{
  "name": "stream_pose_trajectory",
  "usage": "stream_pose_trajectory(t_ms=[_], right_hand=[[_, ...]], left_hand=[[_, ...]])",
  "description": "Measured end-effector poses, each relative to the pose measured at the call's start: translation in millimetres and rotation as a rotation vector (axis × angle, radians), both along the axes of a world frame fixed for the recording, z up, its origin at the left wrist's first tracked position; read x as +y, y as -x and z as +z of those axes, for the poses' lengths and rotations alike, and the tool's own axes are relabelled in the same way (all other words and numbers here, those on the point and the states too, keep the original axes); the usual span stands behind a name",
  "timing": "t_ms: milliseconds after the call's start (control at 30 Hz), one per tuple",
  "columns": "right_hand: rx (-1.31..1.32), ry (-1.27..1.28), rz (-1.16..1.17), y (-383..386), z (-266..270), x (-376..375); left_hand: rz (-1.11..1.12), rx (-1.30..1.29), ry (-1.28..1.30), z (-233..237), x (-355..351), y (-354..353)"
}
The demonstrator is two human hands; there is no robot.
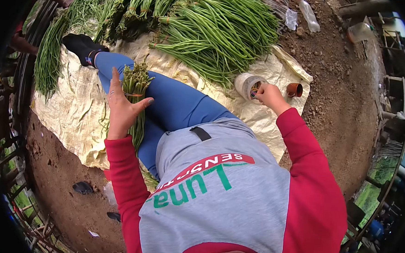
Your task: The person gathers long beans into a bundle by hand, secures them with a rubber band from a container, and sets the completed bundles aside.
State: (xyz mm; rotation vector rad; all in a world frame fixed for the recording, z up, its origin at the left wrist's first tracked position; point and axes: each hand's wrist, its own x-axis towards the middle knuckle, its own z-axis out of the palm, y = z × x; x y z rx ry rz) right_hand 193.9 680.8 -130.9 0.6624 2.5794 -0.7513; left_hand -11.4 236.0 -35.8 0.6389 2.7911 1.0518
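My left hand (124, 104) is spread, thumb and fingers apart, against a bundle of long green beans (133, 83) that lies across my legs. A rubber band (134, 95) circles this bundle near its stem ends. My right hand (270, 96) is at the mouth of a white tub (243, 84) tipped on its side. Its fingers are pinched together at small coloured bands inside; whether one is between the fingertips is too small to tell. A small brown cup (294, 90) lies just right of that hand.
Large piles of green beans (222, 30) lie on the pale sheet (75, 123) beyond my legs. Another person's hands (26, 45) are at the upper left beside a hanging bundle (49, 57). A plastic bottle (308, 14) lies on the soil (326, 106) at the upper right.
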Motion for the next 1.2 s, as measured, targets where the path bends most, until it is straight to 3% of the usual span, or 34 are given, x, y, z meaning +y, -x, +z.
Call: stream_pose_trajectory(t_ms=[67, 233, 300, 367, 433, 500, 567, 633, 667, 733, 767, 833, 900, 933, 967, 1000, 1033, 1100, 1167, 1200], right_hand=[[-0.011, 0.173, -0.212, 1.2, 23.0, 3.5], [-0.041, 0.284, -0.248, 5.5, 51.3, 13.7], [0.126, 0.306, -0.228, 18.3, 59.8, 6.1], [0.289, 0.614, -0.231, 41.0, 72.5, -21.1], [0.351, 0.672, 0.025, 72.9, 117.2, -72.7], [0.184, 0.869, 0.123, 96.1, 155.0, -125.0], [0.414, 0.951, 0.428, 111.9, 153.7, -161.1], [0.434, 1.004, 0.5, 127.6, 159.7, -181.8], [0.374, 1.242, 0.35, 133.2, 157.0, -187.4], [0.257, 1.732, 0.085, 141.2, 153.3, -199.7], [0.25, 1.737, 0.103, 143.5, 152.3, -202.6], [0.208, 2.287, 0.059, 146.3, 148.8, -205.9], [0.26, 2.258, 0.058, 153.4, 137.7, -189.9], [0.472, 1.437, 0.326, 158.2, 133.6, -182.3], [0.598, 0.584, 0.508, 163.8, 127.0, -175.7], [0.682, 0.429, 0.521, 173.9, 103.9, -172.3], [0.688, 0.427, 0.522, 185.1, 90.2, -177.5], [0.479, 0.598, 0.241, 210.7, 67.0, -195.5], [0.418, 0.539, 0.257, 239.0, 9.4, -212.8], [0.357, 0.476, 0.271, 247.0, -14.8, -218.5]], left_hand=[[0.028, 0.037, -0.02, 3.0, -0.3, -2.4], [0.128, 0.107, -0.133, 7.7, 0.5, -21.3], [0.201, 0.192, -0.136, 18.1, 4.3, -33.4], [0.224, 0.291, -0.244, 32.1, 9.0, -46.4], [0.046, 0.2, -0.37, 45.9, 23.4, -59.6], [-0.13, 0.003, -0.441, 53.7, 39.4, -72.8], [-0.151, -0.188, -0.538, 56.8, 46.8, -76.6], [-0.096, -0.335, -0.673, 43.9, 32.2, -69.7], [0.216, -0.537, -0.904, 47.0, 32.7, -77.0], [0.379, -0.355, -0.807, 54.9, 24.4, -71.2], [0.451, -0.273, -0.765, 53.1, 18.5, -68.8], [0.506, -0.202, -0.823, 45.9, 2.2, -62.2], [0.346, 0.24, -0.558, 43.0, -26.0, -49.9], [0.346, 0.249, -0.555, 51.7, -26.8, -43.4], [0.339, 0.484, -0.101, 63.4, -27.2, -37.8], [0.315, 0.699, 0.362, 71.0, -27.6, -31.2], [0.315, 0.705, 0.36, 66.9, -25.6, -19.2], [0.269, 0.367, 0.425, 43.6, -18.4, 16.4], [0.238, -0.118, 0.347, 22.4, -18.1, 64.0], [0.241, -0.261, 0.476, 21.6, -11.2, 72.1]])
